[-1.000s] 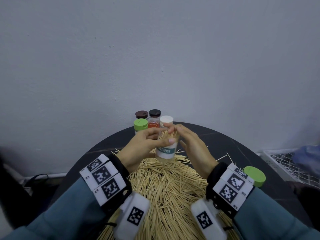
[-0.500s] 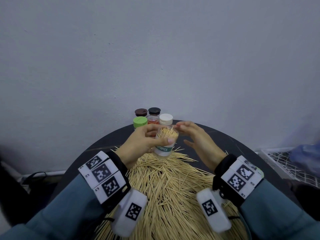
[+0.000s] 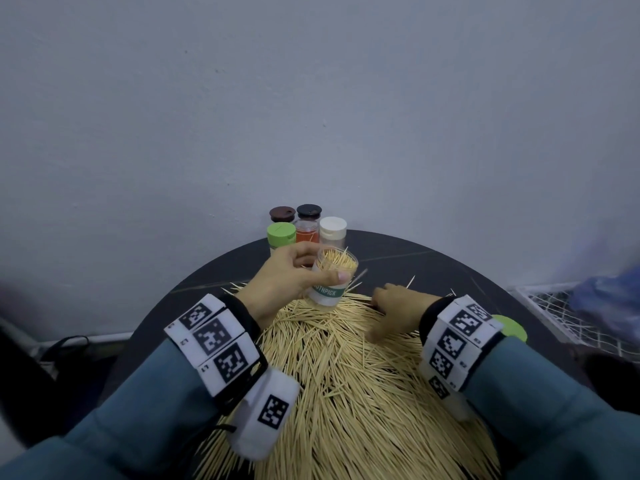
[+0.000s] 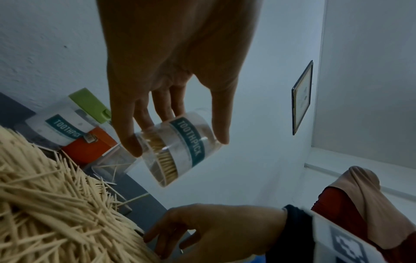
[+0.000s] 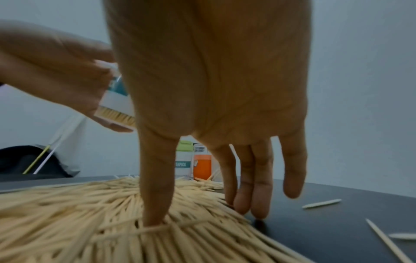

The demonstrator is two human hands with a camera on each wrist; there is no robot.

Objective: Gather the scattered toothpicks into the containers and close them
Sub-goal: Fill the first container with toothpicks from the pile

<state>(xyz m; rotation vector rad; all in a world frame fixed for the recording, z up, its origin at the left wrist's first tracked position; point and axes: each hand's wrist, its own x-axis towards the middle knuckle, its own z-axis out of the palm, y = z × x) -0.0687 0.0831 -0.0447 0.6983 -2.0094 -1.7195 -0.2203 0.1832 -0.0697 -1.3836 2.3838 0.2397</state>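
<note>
My left hand (image 3: pixel 304 270) grips a clear toothpick container (image 3: pixel 330 285) with a teal label, lidless and packed with toothpicks, tilted just above the far edge of the big toothpick pile (image 3: pixel 346 375). From the left wrist, the container (image 4: pixel 180 146) sits between the thumb and fingers. My right hand (image 3: pixel 391 303) is down on the pile's far right edge. In the right wrist view its thumb (image 5: pixel 157 186) digs into the pile (image 5: pixel 67 213) and its straight fingers (image 5: pixel 258 195) touch the table beside it. A loose green lid (image 3: pixel 510 329) lies by my right wrist.
Several closed containers stand at the back of the round dark table (image 3: pixel 433 261): green-lidded (image 3: pixel 281 234), brown (image 3: pixel 283 213), black (image 3: pixel 309 211) and white (image 3: pixel 332 227). Stray toothpicks (image 5: pixel 321 203) lie right of the pile. A white wire basket (image 3: pixel 561 317) sits off the table's right.
My right hand left the container's mouth and dropped to the pile's right edge. The left hand kept hold of the container and tilted it slightly.
</note>
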